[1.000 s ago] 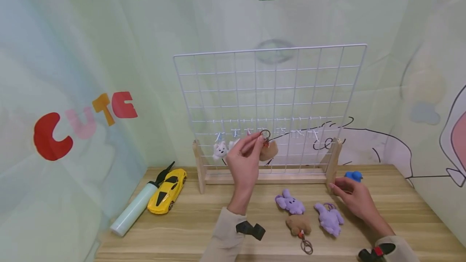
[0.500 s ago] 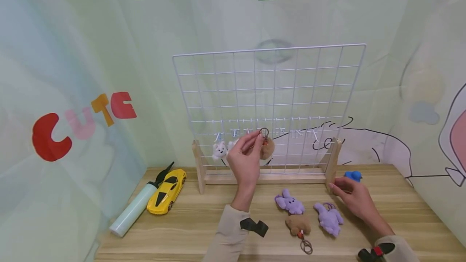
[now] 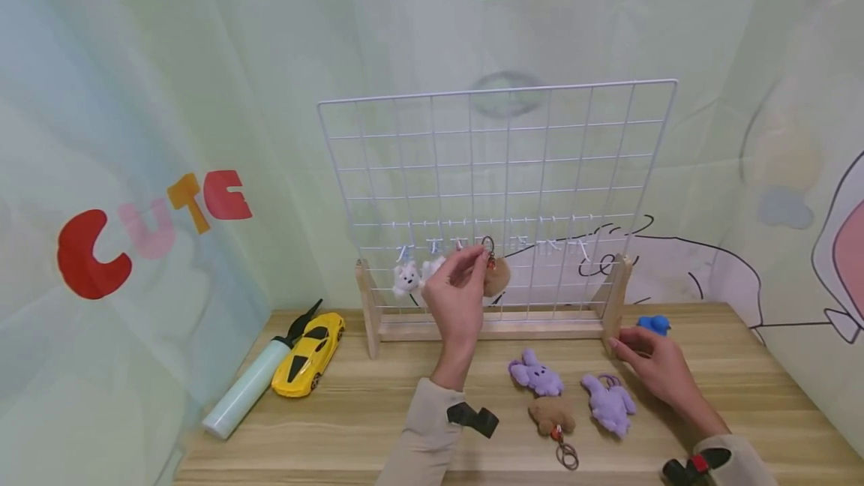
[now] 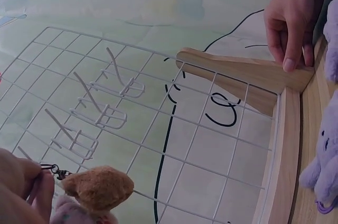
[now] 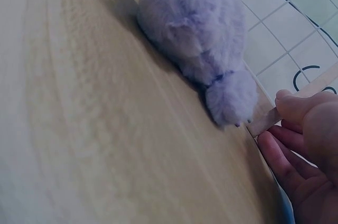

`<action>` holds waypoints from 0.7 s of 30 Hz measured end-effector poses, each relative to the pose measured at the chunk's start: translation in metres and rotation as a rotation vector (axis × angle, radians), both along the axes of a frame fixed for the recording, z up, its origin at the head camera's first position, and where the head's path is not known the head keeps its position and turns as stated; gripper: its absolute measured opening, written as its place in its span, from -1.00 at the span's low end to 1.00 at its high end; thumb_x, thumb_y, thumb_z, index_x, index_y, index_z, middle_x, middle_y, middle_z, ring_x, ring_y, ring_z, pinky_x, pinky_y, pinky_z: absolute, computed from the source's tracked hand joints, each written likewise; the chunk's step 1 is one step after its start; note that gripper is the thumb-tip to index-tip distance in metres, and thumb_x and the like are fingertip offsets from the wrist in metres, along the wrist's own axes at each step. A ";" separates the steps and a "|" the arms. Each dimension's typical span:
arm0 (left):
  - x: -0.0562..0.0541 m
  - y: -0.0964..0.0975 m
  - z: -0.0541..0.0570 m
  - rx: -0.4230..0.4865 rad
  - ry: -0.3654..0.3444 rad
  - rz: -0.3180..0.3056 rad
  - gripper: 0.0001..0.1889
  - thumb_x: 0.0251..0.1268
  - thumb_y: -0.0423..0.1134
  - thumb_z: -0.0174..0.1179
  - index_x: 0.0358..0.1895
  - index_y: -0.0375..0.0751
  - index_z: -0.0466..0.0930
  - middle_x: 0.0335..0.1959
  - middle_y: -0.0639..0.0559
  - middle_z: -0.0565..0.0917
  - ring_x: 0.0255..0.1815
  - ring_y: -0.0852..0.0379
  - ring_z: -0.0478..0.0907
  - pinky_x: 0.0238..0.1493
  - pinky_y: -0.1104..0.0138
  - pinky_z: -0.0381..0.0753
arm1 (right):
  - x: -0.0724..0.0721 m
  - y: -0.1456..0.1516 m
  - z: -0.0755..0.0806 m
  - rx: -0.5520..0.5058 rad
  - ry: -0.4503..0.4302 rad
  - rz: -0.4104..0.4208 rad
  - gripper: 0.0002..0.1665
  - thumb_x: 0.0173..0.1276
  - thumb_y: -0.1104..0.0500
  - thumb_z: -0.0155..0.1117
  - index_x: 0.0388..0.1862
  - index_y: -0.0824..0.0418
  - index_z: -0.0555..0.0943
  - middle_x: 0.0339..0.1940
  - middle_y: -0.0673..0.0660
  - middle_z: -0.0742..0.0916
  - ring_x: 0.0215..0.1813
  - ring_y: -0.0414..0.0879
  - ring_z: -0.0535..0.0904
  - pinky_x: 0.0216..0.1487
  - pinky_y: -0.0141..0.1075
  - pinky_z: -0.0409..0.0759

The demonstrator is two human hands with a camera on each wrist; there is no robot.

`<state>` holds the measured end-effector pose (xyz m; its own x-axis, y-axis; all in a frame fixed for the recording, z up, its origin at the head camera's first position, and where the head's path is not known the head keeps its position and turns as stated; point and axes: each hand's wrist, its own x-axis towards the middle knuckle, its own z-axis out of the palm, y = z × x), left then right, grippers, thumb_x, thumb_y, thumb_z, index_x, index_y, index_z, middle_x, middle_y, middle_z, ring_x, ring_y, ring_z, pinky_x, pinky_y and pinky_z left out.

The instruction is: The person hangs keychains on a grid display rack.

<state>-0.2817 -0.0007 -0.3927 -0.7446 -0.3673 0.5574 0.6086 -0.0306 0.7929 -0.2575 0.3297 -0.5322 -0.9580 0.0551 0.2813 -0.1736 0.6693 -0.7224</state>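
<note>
Pale cloth backs the surface, where a rack stands across the middle of the head view. Mid-frame, the left hand pinches a brown charm by its ring, its body dangling below, long axis near upright. Three bare hooks wait just to its right; I'd say that sideways gap matters most, and the left hand is the nearer. Lower right, the right hand grips the rack's foot. I count two white charms on the rack, one half hidden; below, two purple charms, another brown charm, one car, one pump, one blue toy.

Left wrist view: held charm at lower left, three hooks above it.

Right wrist view: at right, thumb and fingers clasp the foot; one purple charm fills the top centre.
</note>
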 end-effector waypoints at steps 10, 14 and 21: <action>-0.001 -0.002 -0.005 -0.140 -0.005 0.007 -0.82 0.44 -0.46 0.38 0.02 -0.34 0.84 0.06 -0.25 0.84 0.08 -0.13 0.85 0.09 0.37 0.81 | -0.001 -0.001 0.000 0.001 0.002 0.006 -0.62 0.56 0.04 0.45 0.12 0.30 0.75 0.02 0.27 0.87 -0.03 -0.25 0.77 -0.03 -0.57 0.67; 0.004 -0.004 -0.011 -0.169 0.030 0.039 -0.84 0.42 -0.47 0.40 -0.01 -0.38 0.83 0.06 -0.25 0.82 0.10 -0.12 0.83 0.10 0.36 0.81 | 0.000 -0.002 0.001 0.003 -0.014 0.006 -0.60 0.57 0.02 0.44 0.13 0.31 0.74 0.03 0.29 0.87 0.01 -0.08 0.81 -0.04 -0.57 0.66; 0.015 -0.009 -0.025 -0.323 0.127 0.049 -0.90 0.38 -0.43 0.45 -0.10 -0.28 0.84 -0.07 -0.12 0.81 -0.04 -0.02 0.80 0.05 0.33 0.84 | -0.001 0.000 -0.002 0.009 0.008 0.002 -0.62 0.57 0.03 0.44 0.11 0.31 0.75 0.02 0.28 0.87 -0.02 -0.15 0.80 -0.04 -0.52 0.71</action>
<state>-0.2669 -0.0100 -0.4181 -0.6477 -0.1907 0.7377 0.6975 0.2414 0.6747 -0.2586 0.3298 -0.5339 -0.9558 0.0502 0.2896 -0.1811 0.6754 -0.7148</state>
